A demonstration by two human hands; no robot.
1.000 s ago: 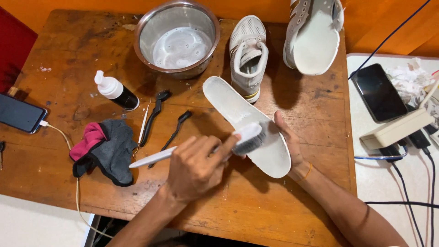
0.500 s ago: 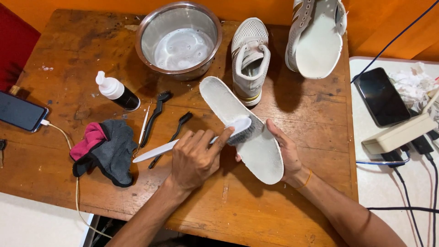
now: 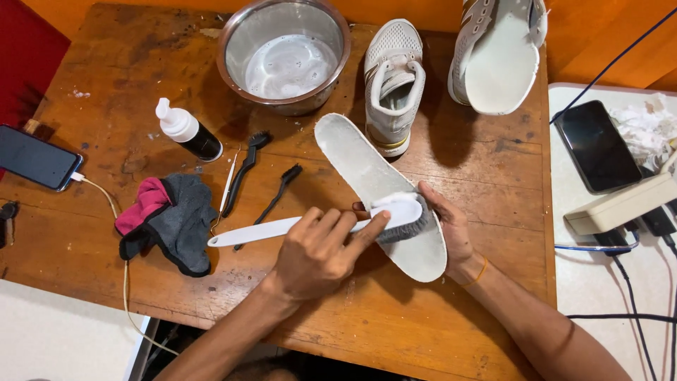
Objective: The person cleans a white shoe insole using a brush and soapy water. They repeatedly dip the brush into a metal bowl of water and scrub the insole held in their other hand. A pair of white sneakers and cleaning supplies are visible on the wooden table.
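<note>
My left hand (image 3: 319, 250) grips the white handle of a scrubbing brush (image 3: 398, 215), whose dark bristles press on a pale grey shoe insole (image 3: 356, 166). The insole lies slanted over the wooden table (image 3: 106, 63), and my right hand (image 3: 450, 229) holds its near right edge from beneath. Foam shows on the insole next to the brush head.
A steel bowl (image 3: 285, 53) of soapy water stands at the back. Two white sneakers (image 3: 393, 81) (image 3: 497, 53) sit beside it. A small dark bottle (image 3: 185, 130), two thin black brushes (image 3: 243, 169), a pink-and-grey cloth (image 3: 169, 222) and a charging phone (image 3: 35, 156) lie left. Another phone (image 3: 594, 144) and a power strip (image 3: 624, 204) lie right.
The brush head has slid back and forth along the insole's near half, and the insole has shifted slightly with my right hand. Everything else on the table stays put.
</note>
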